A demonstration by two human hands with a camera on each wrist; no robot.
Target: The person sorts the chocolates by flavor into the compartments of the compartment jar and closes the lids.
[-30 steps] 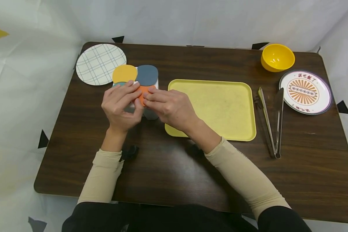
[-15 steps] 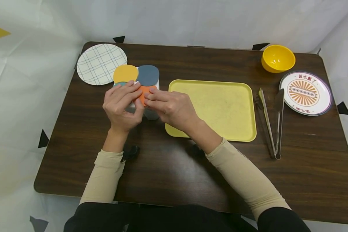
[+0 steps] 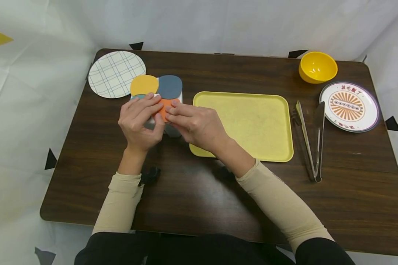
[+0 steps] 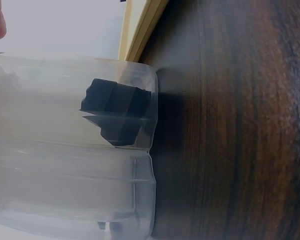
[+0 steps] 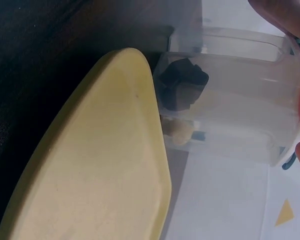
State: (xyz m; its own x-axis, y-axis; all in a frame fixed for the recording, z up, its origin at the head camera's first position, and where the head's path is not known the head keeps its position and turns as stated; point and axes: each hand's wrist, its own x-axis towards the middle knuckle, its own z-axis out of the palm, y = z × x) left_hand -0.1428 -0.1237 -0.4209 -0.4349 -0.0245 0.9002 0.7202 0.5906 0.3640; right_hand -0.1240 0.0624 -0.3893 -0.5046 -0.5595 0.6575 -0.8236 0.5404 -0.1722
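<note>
A translucent storage box (image 5: 240, 95) with several compartments stands on the table, dark chunks (image 4: 119, 107) visible inside. On top sit a yellow lid (image 3: 144, 84), a blue-grey lid (image 3: 170, 87), a mostly covered teal lid (image 3: 139, 96) and an orange lid (image 3: 166, 106). My left hand (image 3: 139, 121) rests over the near left of the top, fingers fairly straight, thumb beside the orange lid. From the right, my right hand (image 3: 197, 121) pinches the orange lid near its right edge with bent fingers. The hands hide part of the lids.
Right of the box lies a yellow tray (image 3: 248, 125), close to its wall. Metal tongs (image 3: 305, 141) lie beyond it, with a patterned plate (image 3: 365, 110) and a yellow bowl (image 3: 317, 68). A checked oval plate (image 3: 109, 75) sits behind the box at left.
</note>
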